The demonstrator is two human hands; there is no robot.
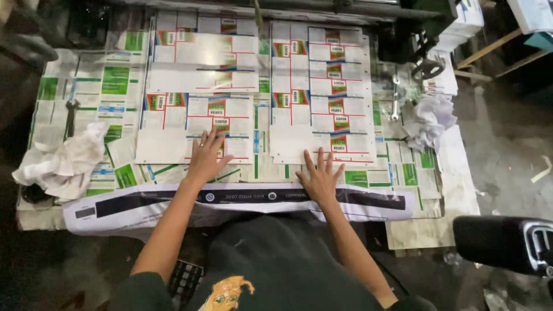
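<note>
Two flat printed carton sheets (196,124) (322,95) side by side on table

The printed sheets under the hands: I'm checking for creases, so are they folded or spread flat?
Spread flat: both printed sheets lie open on the table, with left hand and right hand pressing palms down.

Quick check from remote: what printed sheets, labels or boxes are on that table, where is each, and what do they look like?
Left sheet stack: under left hand, white panels, red lines, red-green patches.
Right sheet stack: under right hand, same colours.
Green-and-white sheets: covering the table underneath.
Long strip: near edge, white with black band.
White boxes: stacked top right.
</note>
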